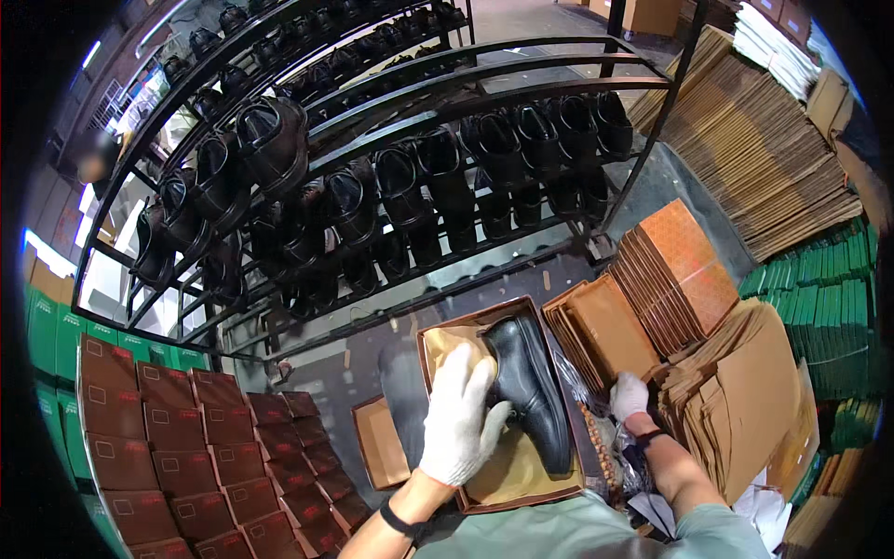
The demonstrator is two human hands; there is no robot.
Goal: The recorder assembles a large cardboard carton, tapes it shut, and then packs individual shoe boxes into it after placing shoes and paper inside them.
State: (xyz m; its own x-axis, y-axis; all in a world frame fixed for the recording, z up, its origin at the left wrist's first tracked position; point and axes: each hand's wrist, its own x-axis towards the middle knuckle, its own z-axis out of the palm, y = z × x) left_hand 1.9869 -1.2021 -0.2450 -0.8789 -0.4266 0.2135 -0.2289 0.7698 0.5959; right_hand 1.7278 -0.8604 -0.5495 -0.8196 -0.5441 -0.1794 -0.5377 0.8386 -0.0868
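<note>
An open brown shoebox (533, 501) lies in front of me, lined with tan paper (498, 480). One black leather lace-up shoe (528, 387) rests in its right side, toe toward me. Over the box's left side is my left hand (461, 419) in a white glove, fingers stretched and thumb apart, fingertips against the paper beside the shoe. My right hand (630, 396), also gloved, reaches to the right of the box, at the lower edge of upright brown cardboard sheets (610, 326) and beside crumpled clear plastic bags (638, 466). Its fingers are curled; what they hold is hidden.
A black metal rack (410, 121) with rows of black shoes stands ahead. Stacked brown shoeboxes (177, 456) rise at the left, with green boxes (56, 335) behind. Bundled flat cardboard (745, 140), orange-brown box lids (675, 265) and green cartons (815, 279) crowd the right. A shallow brown lid (380, 443) lies left of the shoebox.
</note>
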